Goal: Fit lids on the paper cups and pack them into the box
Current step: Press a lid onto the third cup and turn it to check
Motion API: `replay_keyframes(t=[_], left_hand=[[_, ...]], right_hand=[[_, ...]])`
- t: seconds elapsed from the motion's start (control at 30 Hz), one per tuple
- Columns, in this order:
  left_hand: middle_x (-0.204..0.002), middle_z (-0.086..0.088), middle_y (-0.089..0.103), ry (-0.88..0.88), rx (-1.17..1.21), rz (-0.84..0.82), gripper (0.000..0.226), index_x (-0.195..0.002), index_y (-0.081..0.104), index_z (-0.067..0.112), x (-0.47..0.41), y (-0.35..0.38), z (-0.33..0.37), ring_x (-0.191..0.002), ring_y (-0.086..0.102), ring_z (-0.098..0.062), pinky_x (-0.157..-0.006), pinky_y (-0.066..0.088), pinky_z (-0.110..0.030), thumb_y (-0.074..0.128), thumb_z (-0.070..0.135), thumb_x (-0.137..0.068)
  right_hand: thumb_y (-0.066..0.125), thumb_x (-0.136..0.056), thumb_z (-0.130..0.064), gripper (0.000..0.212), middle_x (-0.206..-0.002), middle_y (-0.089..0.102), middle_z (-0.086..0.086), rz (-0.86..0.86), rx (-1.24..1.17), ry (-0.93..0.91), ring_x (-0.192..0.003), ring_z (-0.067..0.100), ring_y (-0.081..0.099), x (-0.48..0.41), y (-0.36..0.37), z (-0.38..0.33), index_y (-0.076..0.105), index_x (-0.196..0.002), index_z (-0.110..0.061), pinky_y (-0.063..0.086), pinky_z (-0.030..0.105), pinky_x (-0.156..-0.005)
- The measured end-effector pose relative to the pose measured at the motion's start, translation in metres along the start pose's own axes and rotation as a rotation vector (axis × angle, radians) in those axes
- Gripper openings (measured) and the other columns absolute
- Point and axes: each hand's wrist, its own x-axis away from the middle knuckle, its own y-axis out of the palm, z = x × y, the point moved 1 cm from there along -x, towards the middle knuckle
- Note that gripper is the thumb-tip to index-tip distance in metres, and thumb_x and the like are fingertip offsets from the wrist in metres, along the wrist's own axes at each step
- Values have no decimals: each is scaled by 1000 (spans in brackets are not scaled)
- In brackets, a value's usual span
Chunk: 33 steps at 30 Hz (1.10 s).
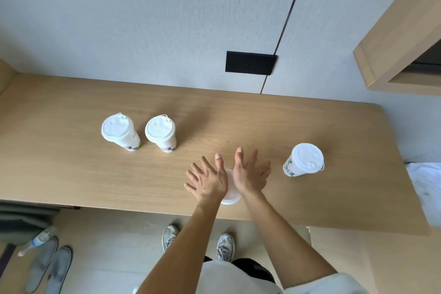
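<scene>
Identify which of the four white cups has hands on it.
The cup at the near edge: the left hand and right hand lie flat on top of it. The far-left cup, its neighbour and the right cup stand untouched.

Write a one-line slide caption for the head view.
Left hand and right hand press flat on a lid near the desk edge; three lidded cups stand by.

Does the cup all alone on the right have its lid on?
Yes, on. A white lid covers the whole top of the right cup.
</scene>
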Motion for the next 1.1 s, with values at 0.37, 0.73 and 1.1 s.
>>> replay_keyframes(t=[0.37,0.73,1.1], left_hand=[[-174,-9,4,29,-56,151,63,-165,-1,32,-5,14,-3,-161,-1,-29,-125,-3,-61,19,49,-107],[-160,2,44,684,-164,209,79,-155,42,24,-39,-7,13,-157,22,-22,-126,8,-52,6,63,-95],[-160,-6,39,110,25,236,78,-157,31,26,-15,-4,-10,-151,29,-27,-123,11,-61,12,70,-96]], right_hand=[[28,-99,-74,77,-174,1,19,6,-166,54,-162,26,-4,2,9,0,13,-166,-38,5,58,-126],[21,-101,-73,77,-169,18,23,-14,-606,503,-152,44,28,31,23,11,21,-165,-31,22,59,-124],[22,-101,-72,71,-176,-2,8,-28,-172,92,-161,29,-2,5,4,2,12,-164,-43,4,59,-125]])
